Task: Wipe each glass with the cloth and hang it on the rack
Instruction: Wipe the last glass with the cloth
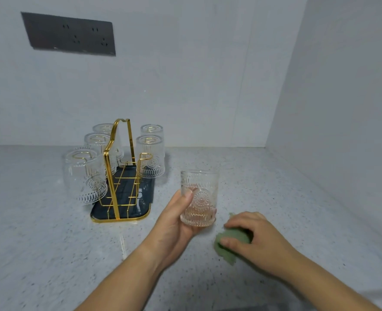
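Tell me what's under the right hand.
A crumpled green cloth lies on the speckled counter under the right hand. Its edges stick out by the fingers; the middle is covered by the hand.

A dark socket panel (70, 34) on the white wall (196, 75) above a speckled countertop (39, 243).

No legible text, label, brand, number or sign is present. The dark socket panel (70, 34) on the wall carries only plug holes, no markings that can be read. The embossed glass (198, 198) bears a pressed sunburst pattern, not lettering. The gold wire rack (122, 173) and its dark tray (100, 213) show no inscription.
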Demonstrator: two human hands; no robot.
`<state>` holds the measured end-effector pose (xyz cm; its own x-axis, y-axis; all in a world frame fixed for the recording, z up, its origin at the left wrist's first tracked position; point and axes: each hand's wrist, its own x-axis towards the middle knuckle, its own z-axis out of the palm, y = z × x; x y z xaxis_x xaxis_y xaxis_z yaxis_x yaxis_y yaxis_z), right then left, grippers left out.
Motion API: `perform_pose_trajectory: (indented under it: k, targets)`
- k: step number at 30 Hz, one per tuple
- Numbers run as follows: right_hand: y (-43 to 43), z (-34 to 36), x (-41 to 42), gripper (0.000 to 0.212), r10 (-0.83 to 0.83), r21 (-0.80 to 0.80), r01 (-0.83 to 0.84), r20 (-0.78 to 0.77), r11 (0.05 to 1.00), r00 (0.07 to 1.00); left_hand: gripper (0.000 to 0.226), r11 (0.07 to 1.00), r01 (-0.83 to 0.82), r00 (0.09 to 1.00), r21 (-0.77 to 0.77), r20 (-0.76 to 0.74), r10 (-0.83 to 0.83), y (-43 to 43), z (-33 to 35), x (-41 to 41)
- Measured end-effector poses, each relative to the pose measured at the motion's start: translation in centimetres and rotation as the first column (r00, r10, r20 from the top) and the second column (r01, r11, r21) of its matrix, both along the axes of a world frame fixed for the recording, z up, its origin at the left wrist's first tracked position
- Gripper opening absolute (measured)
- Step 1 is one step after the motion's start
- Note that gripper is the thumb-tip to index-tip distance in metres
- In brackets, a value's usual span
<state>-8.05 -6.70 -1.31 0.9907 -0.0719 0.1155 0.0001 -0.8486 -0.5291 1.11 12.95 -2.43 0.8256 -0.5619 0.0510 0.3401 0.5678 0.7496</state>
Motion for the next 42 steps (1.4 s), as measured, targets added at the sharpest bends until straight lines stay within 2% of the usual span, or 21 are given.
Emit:
perform_pose_trajectory:
  k: [3,6,9,12,14,16,18,19,20,26,27,28,31,33,37,39,42]
  targets:
    - [1.3,-0.8,-0.1,0.075,-0.062,-0.108,0.064,0.020,0.992,0.998,0.073,0.998,-0.010,1.000,0.061,0.023,0.008,0.0,0.0,-0.1]
    - [2.2,-1.6,-0.5,0.067,-0.109,-0.158,0.121,0.079,0.980,0.991,0.063,0.997,-0.028,1.000,0.065,0.011,0.027,0.3,-0.1,-0.1]
    - [2.5,-2.0,-0.5,0.039,-0.146,-0.136,0.163,0.128,0.977,0.981,0.066,0.995,-0.041,0.999,0.086,0.022,0.039,0.6,-0.2,-0.2]
    - [2.2,-1.8,0.0,0.011,-0.174,-0.069,0.186,0.153,0.980,0.973,0.072,0.994,-0.054,0.998,0.096,0.036,0.051,0.7,-0.2,-0.4]
    - [2.0,-1.1,0.3,0.014,-0.238,0.114,0.220,0.190,0.969,0.952,0.075,0.995,-0.041,0.999,0.094,0.027,0.038,0.6,-0.1,-0.4]
    - [2.0,0.5,0.7,0.017,-0.377,0.444,0.266,0.183,0.855,0.908,0.075,0.994,-0.038,0.999,0.102,0.034,0.034,0.6,0.0,-0.5]
    - [2.5,2.6,1.3,0.014,-0.489,0.723,0.256,0.128,0.642,0.863,0.085,0.993,-0.032,0.998,0.112,0.055,0.026,0.4,0.1,-0.6]
    - [3.1,3.5,1.5,0.013,-0.511,0.809,0.227,0.104,0.543,0.853,0.089,0.993,-0.030,0.998,0.111,0.065,0.023,0.3,0.2,-0.7]
    - [3.8,4.4,1.7,0.013,-0.519,0.858,0.191,0.098,0.476,0.849,0.090,0.994,-0.033,0.998,0.107,0.065,0.026,0.2,0.3,-0.8]
    - [7.8,6.1,0.9,0.018,-0.368,0.954,-0.052,0.165,0.297,0.915,0.076,0.990,-0.091,0.987,0.106,0.144,0.075,-0.3,0.8,-1.0]
    - [8.0,6.1,0.6,0.020,-0.328,0.951,-0.086,0.186,0.296,0.926,0.071,0.990,-0.102,0.985,0.100,0.153,0.086,-0.3,1.0,-1.2]
    - [8.1,5.9,0.3,0.021,-0.291,0.934,-0.118,0.223,0.338,0.931,0.068,0.989,-0.115,0.984,0.095,0.146,0.100,-0.2,1.2,-1.4]
    - [8.2,5.4,-0.3,0.024,-0.201,0.765,-0.192,0.387,0.614,0.900,0.062,0.986,-0.136,0.987,0.094,0.100,0.127,0.1,2.0,-2.5]
    - [8.0,5.1,-0.4,0.026,-0.136,0.672,-0.240,0.455,0.700,0.880,0.056,0.988,-0.128,0.989,0.083,0.080,0.121,0.1,2.4,-3.3]
    - [7.6,4.9,-0.3,0.027,-0.061,0.607,-0.300,0.501,0.736,0.863,0.052,0.991,-0.126,0.991,0.041,0.053,0.124,0.1,3.2,-4.9]
    - [7.8,4.7,-0.5,0.037,0.018,0.539,-0.326,0.497,0.777,0.867,0.052,0.992,-0.115,0.992,0.040,0.063,0.113,-0.1,3.3,-5.6]
    - [8.9,4.7,-1.4,0.053,0.101,0.520,-0.369,0.472,0.770,0.876,0.049,0.985,-0.156,0.980,0.079,0.136,0.144,0.0,4.1,-6.4]
